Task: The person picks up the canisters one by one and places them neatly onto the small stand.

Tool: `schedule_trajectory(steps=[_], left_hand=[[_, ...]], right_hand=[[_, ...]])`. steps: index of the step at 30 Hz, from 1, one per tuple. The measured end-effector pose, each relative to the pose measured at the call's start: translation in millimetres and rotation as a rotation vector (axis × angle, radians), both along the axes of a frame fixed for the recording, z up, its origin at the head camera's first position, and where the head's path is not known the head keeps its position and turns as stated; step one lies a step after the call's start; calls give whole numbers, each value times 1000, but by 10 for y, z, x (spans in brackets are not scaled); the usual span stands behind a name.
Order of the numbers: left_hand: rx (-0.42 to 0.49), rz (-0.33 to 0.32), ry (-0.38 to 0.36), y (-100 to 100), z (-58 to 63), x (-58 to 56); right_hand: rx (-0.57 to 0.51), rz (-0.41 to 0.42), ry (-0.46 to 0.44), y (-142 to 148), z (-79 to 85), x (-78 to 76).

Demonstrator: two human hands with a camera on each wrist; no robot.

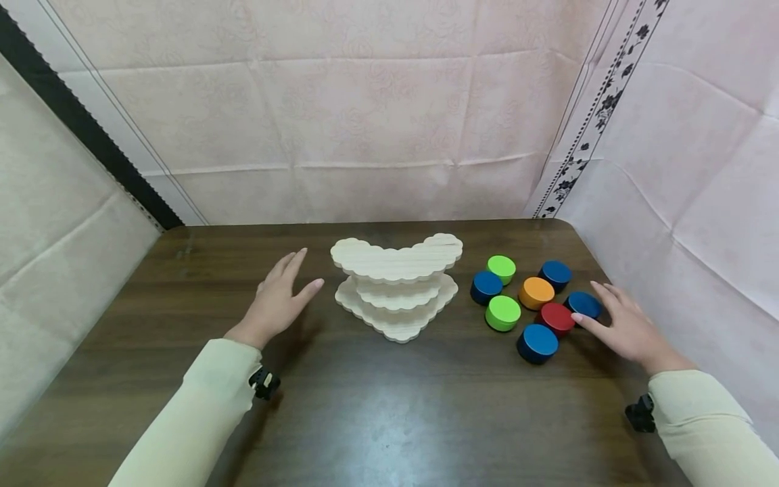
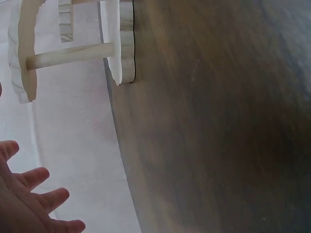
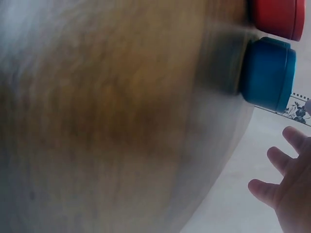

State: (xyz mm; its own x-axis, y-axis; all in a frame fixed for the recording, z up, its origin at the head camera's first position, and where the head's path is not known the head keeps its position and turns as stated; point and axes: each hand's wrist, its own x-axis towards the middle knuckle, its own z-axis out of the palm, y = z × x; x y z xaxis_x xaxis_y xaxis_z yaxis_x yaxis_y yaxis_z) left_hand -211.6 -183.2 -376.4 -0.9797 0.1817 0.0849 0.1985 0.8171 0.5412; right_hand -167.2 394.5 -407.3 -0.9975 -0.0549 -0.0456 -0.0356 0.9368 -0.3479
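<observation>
My left hand reaches over the left side of the table with its fingers extended, holding nothing. To its right stands a pale wooden tiered stand with scalloped edges; its round posts show in the left wrist view. My right hand is spread beside a group of round, flat-topped containers at the right. Its thumb overlaps the edge of the red container in the head view, and its fingers lie close to a blue container. The right wrist view shows that blue container beyond the outstretched fingers.
Around the red container stand an orange one, green ones and more blue ones. The dark wooden table ends at a cloth-covered back wall, with cloth on both sides as well.
</observation>
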Motion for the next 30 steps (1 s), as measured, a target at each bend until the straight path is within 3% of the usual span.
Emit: schedule_trajectory(steps=[9, 20, 30], left_hand=[[99, -30, -36, 83, 26, -66], [216, -72, -41, 209, 58, -170], [249, -101, -38, 301, 65, -243]], right_hand=[[-17, 39, 19, 80, -60, -10], [12, 39, -19, 118, -125, -98], [-19, 28, -34, 167, -164, -154]])
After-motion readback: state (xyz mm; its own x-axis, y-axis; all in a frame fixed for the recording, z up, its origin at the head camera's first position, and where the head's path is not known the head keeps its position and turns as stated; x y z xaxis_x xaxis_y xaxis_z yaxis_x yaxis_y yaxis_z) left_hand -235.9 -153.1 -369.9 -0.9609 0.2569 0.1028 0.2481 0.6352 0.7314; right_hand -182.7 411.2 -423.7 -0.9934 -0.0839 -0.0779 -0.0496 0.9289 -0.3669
